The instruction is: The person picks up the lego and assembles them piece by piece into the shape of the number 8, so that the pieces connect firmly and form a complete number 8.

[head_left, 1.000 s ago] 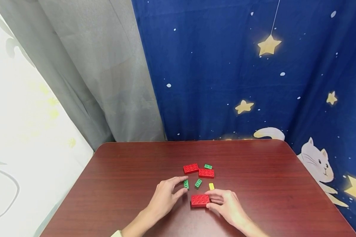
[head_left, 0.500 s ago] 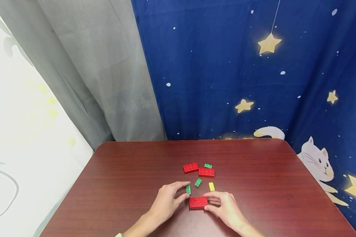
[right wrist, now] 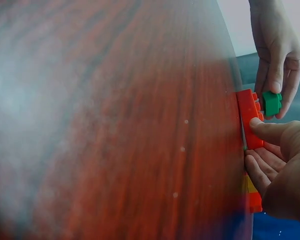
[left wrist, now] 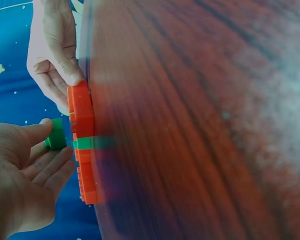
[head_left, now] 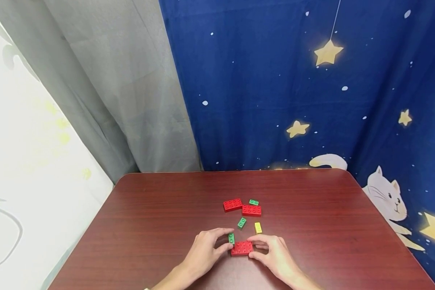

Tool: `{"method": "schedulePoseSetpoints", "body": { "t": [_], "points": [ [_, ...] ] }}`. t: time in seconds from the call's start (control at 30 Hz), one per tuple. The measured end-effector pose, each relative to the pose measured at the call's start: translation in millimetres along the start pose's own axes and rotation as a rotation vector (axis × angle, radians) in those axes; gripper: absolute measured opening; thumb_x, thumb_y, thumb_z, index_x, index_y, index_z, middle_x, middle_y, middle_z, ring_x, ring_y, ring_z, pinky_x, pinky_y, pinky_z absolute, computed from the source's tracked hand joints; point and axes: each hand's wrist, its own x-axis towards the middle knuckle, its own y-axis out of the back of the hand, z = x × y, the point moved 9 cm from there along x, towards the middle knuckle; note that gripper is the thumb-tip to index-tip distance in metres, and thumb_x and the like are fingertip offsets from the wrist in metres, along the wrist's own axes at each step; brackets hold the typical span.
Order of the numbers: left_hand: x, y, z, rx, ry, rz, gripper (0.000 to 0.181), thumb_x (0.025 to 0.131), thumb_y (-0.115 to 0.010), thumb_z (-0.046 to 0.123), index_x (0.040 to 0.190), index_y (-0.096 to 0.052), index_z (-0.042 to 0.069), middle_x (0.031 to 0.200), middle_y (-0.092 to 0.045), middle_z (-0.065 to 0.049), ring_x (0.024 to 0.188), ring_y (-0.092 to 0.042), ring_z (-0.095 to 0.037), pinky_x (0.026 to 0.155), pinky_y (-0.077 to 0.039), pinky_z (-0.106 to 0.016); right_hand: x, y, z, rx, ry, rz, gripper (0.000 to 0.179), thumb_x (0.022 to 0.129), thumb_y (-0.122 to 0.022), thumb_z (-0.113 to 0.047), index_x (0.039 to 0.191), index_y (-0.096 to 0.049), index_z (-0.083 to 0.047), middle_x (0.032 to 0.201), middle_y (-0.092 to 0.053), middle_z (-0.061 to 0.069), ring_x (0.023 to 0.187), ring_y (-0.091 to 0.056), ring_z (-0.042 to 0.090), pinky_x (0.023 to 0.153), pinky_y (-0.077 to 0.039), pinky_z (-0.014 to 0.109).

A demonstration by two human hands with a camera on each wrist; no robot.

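Observation:
My left hand pinches a small green two-stud toy brick between thumb and fingers. That green brick is up off the table, close over the studs at the left end of a red eight-stud brick. The right hand grips the red brick by its right end, thumb on the near side and fingers at the far side. In the right wrist view the red brick stands at the table surface, studs facing up.
Beyond the hands lie another green brick and a yellow brick. Farther back sit two red bricks, one left and one right, with a green brick behind them. Curtains hang past the table's far edge.
The left hand has brought the green brick nearer to me and slightly right, over the red brick's left end. The right hand has shifted the red brick slightly left and nearer.

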Motion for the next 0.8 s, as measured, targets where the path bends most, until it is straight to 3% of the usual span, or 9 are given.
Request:
{"method": "schedulePoseSetpoints", "body": {
  "t": [0.8],
  "points": [
    [-4.8,-8.0,-0.4,0.000,-0.048,-0.042,0.033,0.092,-0.085,0.020,0.123,-0.079,0.014,0.119,-0.077,0.008,0.111,-0.072,-0.010,0.091,-0.061,-0.039,-0.1,-0.1,-1.6,-0.048,0.041,0.030,0.035,0.079,-0.094,-0.009,0.110,-0.079,-0.010,0.104,-0.080,0.001,0.094,-0.077,0.017,0.083,-0.064,0.034]
  ]
}}
